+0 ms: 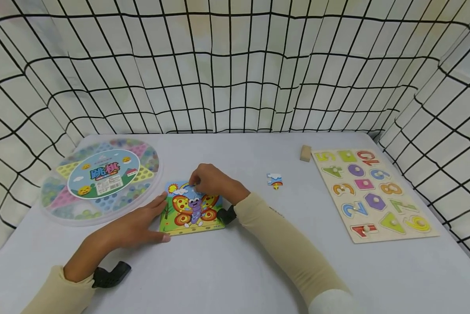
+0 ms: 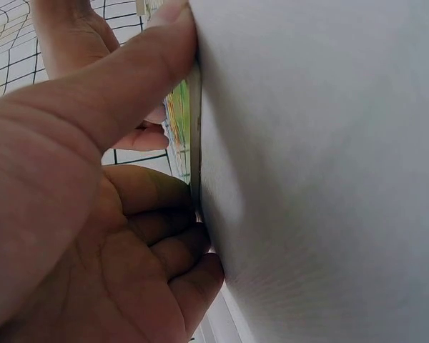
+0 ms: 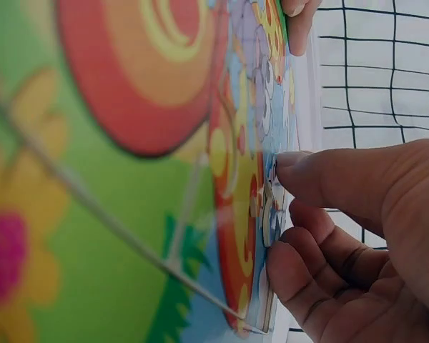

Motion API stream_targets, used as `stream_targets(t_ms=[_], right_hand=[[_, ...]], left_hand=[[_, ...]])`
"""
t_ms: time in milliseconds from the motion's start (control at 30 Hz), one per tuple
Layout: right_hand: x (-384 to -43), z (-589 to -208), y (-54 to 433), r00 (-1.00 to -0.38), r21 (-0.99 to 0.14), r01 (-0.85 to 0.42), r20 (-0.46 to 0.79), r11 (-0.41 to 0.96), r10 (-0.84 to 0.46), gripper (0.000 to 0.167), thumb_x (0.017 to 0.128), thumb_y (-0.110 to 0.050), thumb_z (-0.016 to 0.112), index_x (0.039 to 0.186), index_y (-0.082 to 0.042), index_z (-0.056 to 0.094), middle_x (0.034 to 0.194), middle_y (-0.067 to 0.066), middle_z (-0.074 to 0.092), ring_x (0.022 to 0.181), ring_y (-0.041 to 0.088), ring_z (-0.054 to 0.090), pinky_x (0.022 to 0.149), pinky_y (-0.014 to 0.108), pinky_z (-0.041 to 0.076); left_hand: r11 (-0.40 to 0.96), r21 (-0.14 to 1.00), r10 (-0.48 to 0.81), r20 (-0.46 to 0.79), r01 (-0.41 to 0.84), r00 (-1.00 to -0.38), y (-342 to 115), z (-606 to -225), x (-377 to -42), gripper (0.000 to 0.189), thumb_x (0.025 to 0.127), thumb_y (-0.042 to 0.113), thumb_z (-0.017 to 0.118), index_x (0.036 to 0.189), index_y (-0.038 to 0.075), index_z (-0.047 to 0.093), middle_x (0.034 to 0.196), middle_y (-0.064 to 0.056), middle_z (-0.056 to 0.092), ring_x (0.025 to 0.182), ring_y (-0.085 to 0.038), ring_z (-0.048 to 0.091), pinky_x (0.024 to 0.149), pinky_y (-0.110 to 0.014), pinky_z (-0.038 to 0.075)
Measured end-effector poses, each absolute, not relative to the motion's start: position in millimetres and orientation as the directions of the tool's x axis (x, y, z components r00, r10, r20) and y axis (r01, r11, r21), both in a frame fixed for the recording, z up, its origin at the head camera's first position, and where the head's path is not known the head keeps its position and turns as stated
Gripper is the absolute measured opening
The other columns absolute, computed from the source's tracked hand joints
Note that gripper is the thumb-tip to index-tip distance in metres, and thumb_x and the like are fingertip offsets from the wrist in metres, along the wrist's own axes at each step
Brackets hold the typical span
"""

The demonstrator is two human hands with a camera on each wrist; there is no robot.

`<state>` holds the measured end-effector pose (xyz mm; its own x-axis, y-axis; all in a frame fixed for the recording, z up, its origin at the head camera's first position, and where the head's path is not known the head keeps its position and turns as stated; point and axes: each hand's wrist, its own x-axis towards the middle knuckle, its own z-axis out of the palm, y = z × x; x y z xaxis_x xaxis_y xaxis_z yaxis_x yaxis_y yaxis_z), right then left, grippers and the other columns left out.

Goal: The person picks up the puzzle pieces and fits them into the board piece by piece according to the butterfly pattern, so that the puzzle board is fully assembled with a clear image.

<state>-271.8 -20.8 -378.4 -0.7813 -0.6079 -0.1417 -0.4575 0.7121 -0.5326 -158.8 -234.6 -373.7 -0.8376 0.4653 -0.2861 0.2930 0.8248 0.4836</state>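
A butterfly jigsaw puzzle (image 1: 195,213) lies flat on the white table, with the purple butterfly's face, wings and a sun showing. My left hand (image 1: 140,224) rests at its left side, fingers along the left edge and thumb by the lower left corner. At the upper edge, my right hand (image 1: 213,181) has curled fingers and pinches a small puzzle piece (image 3: 268,214) against the picture; the fingers mostly hide that piece. In the right wrist view, part of the piece stands slightly proud of the board. Another loose puzzle piece (image 1: 275,180) lies apart to the right.
A round clear box of Chinese checkers (image 1: 148,192) sits at the left, close to the left hand. On the right lies a wooden number and shape board (image 1: 346,196), with a small wooden block (image 1: 305,153) by its upper corner. Black netting (image 1: 231,83) surrounds the table.
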Motion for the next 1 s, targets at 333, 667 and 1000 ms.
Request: stream_targets(t_ms=[333, 667, 1000], right_hand=[[-269, -376, -19, -0.781, -0.547, -0.433, -0.169, 0.716, -0.601, 0.021, 0.094, -0.013, 0.067, 0.114, -0.007, 0.072, 0.101, 0.0, 0.065, 0.089, 0.011, 0.056, 0.076, 0.018, 0.048], [-275, -363, 2, -0.784, -0.574, -0.452, -0.11, 0.683, -0.611, 0.028, 0.095, -0.011, 0.063, 0.122, -0.007, 0.069, 0.116, 0.004, 0.065, 0.105, 0.016, 0.055, 0.088, 0.024, 0.047], [-283, -357, 54, -0.812, -0.581, -0.441, -0.065, 0.684, -0.58, 0.028, 0.094, -0.009, 0.066, 0.12, -0.003, 0.069, 0.111, 0.006, 0.067, 0.097, 0.017, 0.057, 0.081, 0.024, 0.049]], left_hand=[[0.819, 0.481, 0.478, -0.269, 0.313, -0.836, -235, -374, -158, 0.101, 0.082, 0.05, 0.074, 0.149, -0.009, 0.027, 0.16, -0.022, 0.01, 0.143, -0.044, 0.013, 0.109, -0.059, 0.023], [0.831, 0.465, 0.461, -0.272, 0.304, -0.845, -235, -373, -156, 0.101, 0.081, 0.051, 0.074, 0.149, -0.008, 0.027, 0.159, -0.022, 0.011, 0.143, -0.044, 0.013, 0.109, -0.059, 0.023], [0.828, 0.463, 0.468, -0.262, 0.315, -0.844, -236, -374, -156, 0.1, 0.081, 0.049, 0.074, 0.149, -0.008, 0.027, 0.159, -0.022, 0.011, 0.143, -0.044, 0.012, 0.109, -0.059, 0.024]])
